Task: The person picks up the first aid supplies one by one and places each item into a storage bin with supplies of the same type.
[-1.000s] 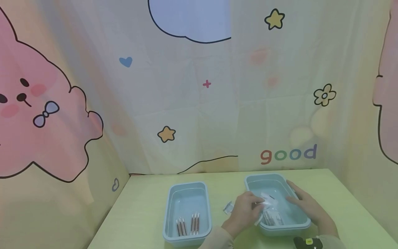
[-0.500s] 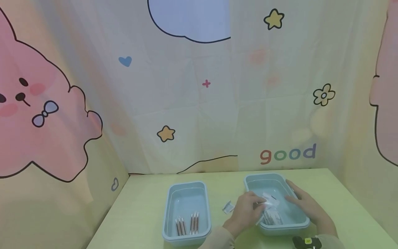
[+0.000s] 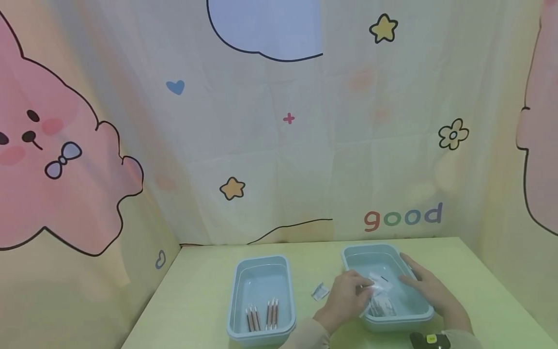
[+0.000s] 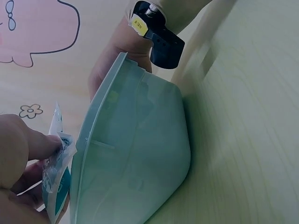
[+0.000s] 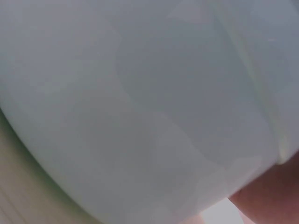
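My left hand (image 3: 348,296) pinches a small plastic packet (image 4: 56,170) with white and teal printing between thumb and fingers. It holds the packet at the left rim of the right-hand light blue plastic bin (image 3: 401,318). Inside that bin lie white and clear printed packets (image 3: 381,306), partly behind the left hand. My right hand (image 3: 429,286) grips the bin's right rim, thumb toward the inside and fingers along the outer side. In the right wrist view, the bin's pale wall (image 5: 140,116) fills most of the picture and only a bit of the hand shows.
A second light blue bin (image 3: 261,334) stands to the left, with several brown-shafted, white-tipped swabs (image 3: 272,314) lying in two groups. Between the bins, a small torn wrapper piece (image 3: 320,291) lies on the pale table (image 3: 187,300). A printed curtain (image 3: 279,160) closes off the back.
Both hands keep almost the same places. The left fingers and the packet have shifted very slightly to the right against the bin.
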Demonstrator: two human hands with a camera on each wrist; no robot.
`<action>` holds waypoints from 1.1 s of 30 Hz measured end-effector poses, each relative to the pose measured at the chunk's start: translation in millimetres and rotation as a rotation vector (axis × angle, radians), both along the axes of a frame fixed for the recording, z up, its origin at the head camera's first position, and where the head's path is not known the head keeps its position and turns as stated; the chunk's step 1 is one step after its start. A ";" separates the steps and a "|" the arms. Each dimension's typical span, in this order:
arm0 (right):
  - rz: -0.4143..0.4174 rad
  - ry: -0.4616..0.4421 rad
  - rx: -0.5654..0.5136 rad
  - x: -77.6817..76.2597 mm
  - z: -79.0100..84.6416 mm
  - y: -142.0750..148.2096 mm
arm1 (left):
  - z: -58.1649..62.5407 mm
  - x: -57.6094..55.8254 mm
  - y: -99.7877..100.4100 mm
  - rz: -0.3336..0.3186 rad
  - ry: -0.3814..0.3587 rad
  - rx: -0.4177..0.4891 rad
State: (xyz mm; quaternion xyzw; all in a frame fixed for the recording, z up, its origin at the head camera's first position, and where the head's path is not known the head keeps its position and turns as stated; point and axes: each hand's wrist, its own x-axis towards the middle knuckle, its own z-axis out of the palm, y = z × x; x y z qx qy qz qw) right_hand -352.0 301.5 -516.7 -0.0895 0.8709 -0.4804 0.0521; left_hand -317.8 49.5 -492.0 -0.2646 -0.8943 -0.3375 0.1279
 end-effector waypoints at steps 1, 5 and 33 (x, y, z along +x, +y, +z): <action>0.003 -0.001 -0.006 0.6 0.4 -0.2 | 0.0 -0.1 0.2 -0.002 -0.004 0.002; 0.010 -0.006 -0.023 2.8 1.6 -1.3 | -0.6 -0.8 1.2 -0.006 -0.004 -0.005; 0.002 0.015 -0.036 -0.2 -1.8 0.5 | 1.9 -3.2 14.3 0.020 0.031 -0.033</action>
